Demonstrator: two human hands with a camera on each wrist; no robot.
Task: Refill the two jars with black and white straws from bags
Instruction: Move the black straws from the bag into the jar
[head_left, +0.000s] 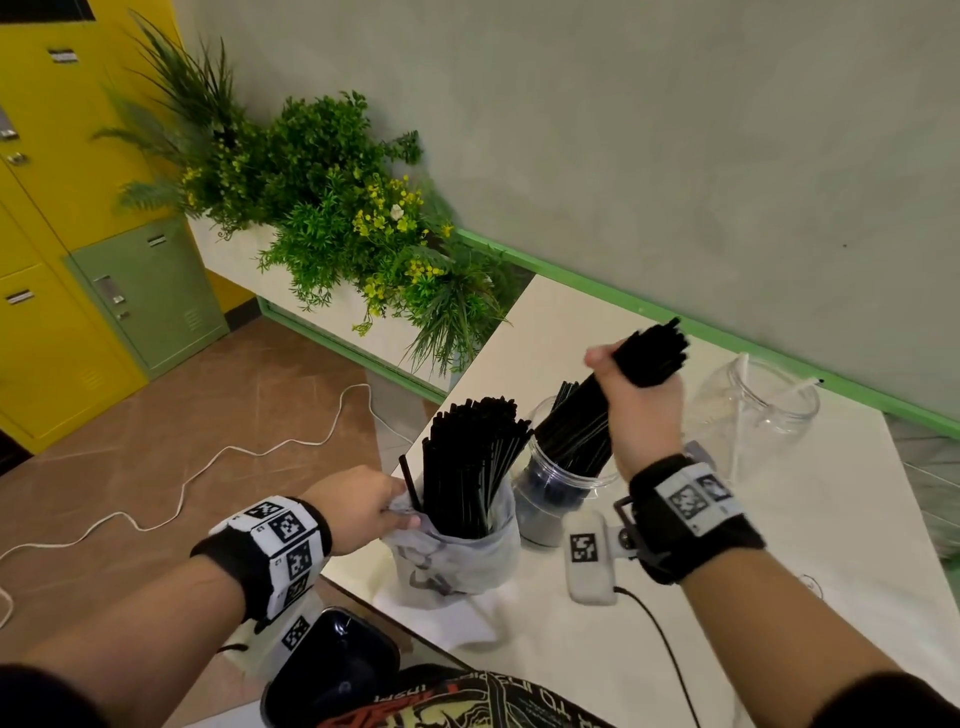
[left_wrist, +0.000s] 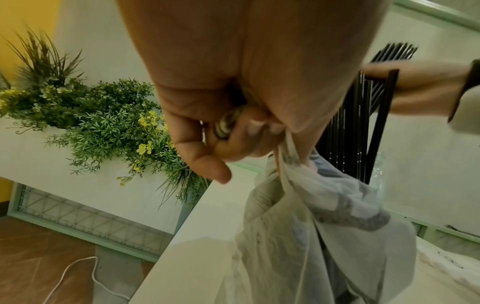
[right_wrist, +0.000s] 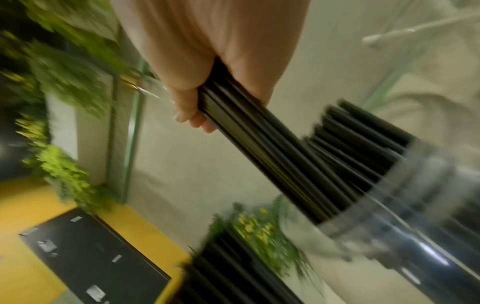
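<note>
Right hand (head_left: 641, 410) clenches a bundle of black straws (head_left: 613, 400), lower ends already inside jar 1 (head_left: 558, 488) — angled for entry. Left hand (head_left: 358, 501) pinches the bag (head_left: 457, 561) rim, keeping remaining straws upright.

Grey wall (head_left: 623, 130) with green skirting (head_left: 675, 317) is running behind the white desk (head_left: 831, 545). Yellow and green lockers (head_left: 78, 234) are standing on the left, brown tiled floor (head_left: 234, 405) below with a white cable (head_left: 208, 467) lying across it. White planter (head_left: 311, 306) full of greenery (head_left: 332, 208) is sitting between lockers and desk.
</note>
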